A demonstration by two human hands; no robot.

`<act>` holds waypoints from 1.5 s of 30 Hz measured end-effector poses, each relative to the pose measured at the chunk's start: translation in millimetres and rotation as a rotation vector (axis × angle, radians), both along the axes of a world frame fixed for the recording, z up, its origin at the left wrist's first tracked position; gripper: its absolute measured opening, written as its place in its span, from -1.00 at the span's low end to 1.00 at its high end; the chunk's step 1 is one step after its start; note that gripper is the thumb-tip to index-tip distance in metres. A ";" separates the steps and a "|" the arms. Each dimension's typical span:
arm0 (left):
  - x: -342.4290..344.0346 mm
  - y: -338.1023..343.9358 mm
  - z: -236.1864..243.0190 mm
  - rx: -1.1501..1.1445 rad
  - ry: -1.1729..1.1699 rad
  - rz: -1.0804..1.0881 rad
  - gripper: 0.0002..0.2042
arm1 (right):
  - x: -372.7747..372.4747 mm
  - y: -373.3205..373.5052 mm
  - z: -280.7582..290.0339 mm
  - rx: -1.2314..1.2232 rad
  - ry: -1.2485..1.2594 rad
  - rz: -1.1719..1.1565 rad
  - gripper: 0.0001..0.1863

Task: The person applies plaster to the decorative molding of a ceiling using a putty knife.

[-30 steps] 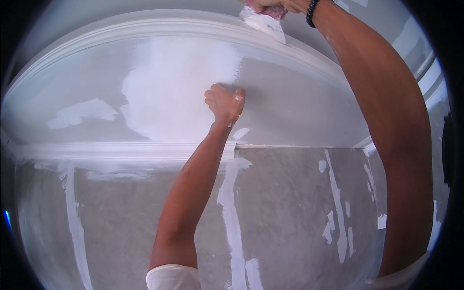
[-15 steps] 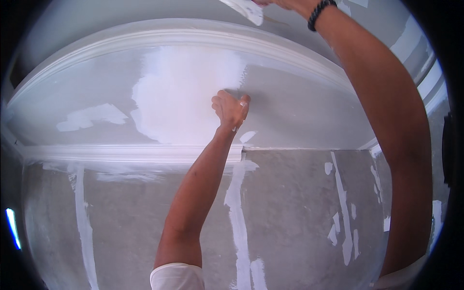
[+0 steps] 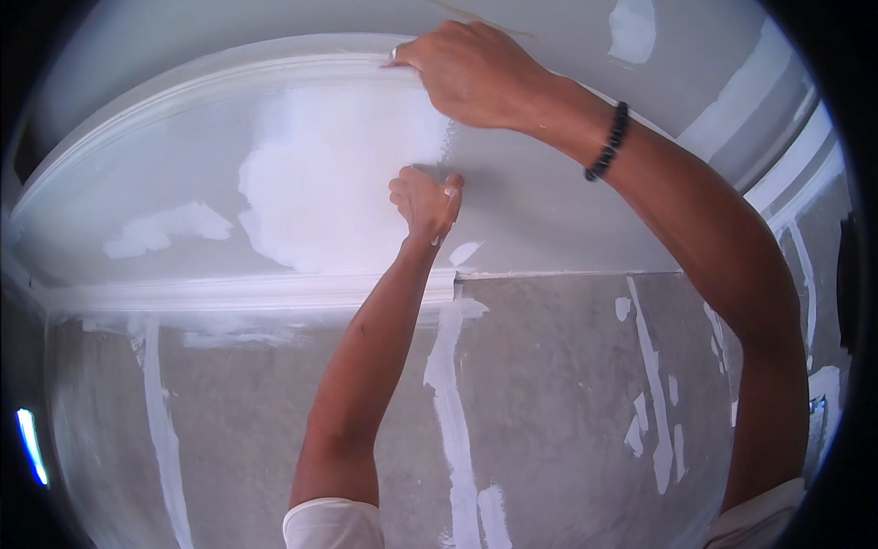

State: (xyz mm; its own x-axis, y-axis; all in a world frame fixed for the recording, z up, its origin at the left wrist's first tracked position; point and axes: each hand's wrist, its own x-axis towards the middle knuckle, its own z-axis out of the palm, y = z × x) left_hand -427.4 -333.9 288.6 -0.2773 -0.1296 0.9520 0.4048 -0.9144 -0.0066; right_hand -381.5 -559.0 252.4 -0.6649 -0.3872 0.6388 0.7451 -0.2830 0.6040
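Observation:
My left hand (image 3: 426, 199) is raised to the grey upper panel, at the right side of a broad white patch of filler (image 3: 320, 183). Its fingers are curled closed round something whose greyish edge barely shows above them; white smears mark the thumb and wrist. Higher up, my right hand (image 3: 476, 78) reaches across to the curved white moulding (image 3: 229, 78), its fingers bent together against the lower part of it. White stuff sits on a fingertip. Whatever this hand holds is hidden behind the fingers. A black beaded bracelet (image 3: 609, 142) circles the right wrist.
Below the panel runs a straight white moulding (image 3: 247, 291) that ends near my left forearm. The grey wall (image 3: 549, 384) under it carries vertical white filler strips (image 3: 448, 393). Further white patches (image 3: 633, 32) mark the ceiling at the upper right.
My right hand has come down and left from the ceiling to the curved moulding. The white-coated flat blade seen in it earlier no longer shows. My left hand stays almost in place.

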 end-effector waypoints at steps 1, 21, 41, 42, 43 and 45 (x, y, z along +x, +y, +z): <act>-0.1 -1.4 0.4 -0.003 0.007 0.002 -0.43 | 5.2 2.0 -1.1 0.059 -0.041 -0.001 -0.66; -15.6 -0.1 -0.8 -0.046 0.056 -0.013 -0.38 | -30.6 -71.9 84.8 -0.458 0.659 0.131 -0.60; -1.5 -3.2 -1.4 -0.006 0.067 0.015 -0.44 | 27.9 -75.4 76.7 -0.177 0.359 0.339 -0.45; 0.7 -2.6 -1.6 0.012 0.064 0.010 -0.45 | 34.3 -68.7 73.5 -0.137 0.297 0.324 -0.45; 0.8 -0.1 -1.4 0.020 0.063 0.012 -0.45 | 38.3 -57.5 65.8 -0.103 0.234 0.313 -0.45; -4.7 4.1 -1.2 0.036 0.052 0.025 -0.45 | 48.2 -33.4 77.0 -0.021 0.161 0.296 -0.60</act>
